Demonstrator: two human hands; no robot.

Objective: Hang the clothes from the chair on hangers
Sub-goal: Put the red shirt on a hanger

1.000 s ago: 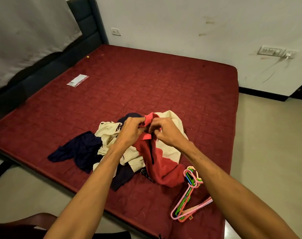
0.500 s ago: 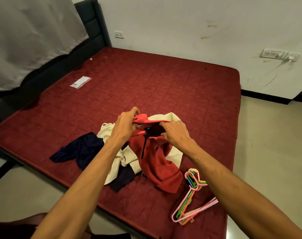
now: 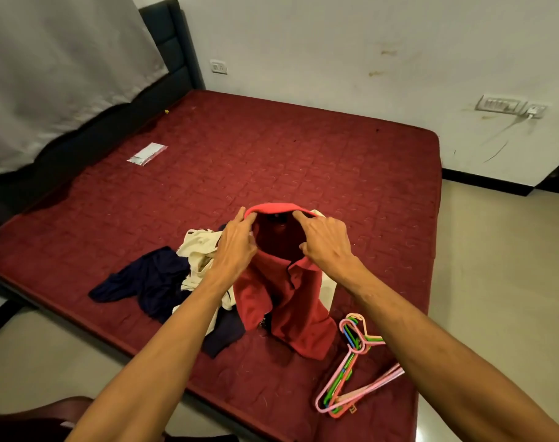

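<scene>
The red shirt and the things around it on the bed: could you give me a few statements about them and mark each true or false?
1. Both hands hold the red shirt up by its collar. True: the left hand and the right hand spread the collar open.
2. A hanger is already inside the shirt. False: the hangers lie bunched on the mattress, to the right of the shirt.
3. A dark blue garment lies to the left of the shirt. True.
4. The hangers are all one colour. False: pink, green and blue ones show.
5. The shirt hangs clear of the bed. False: its lower end rests on the mattress.
</scene>
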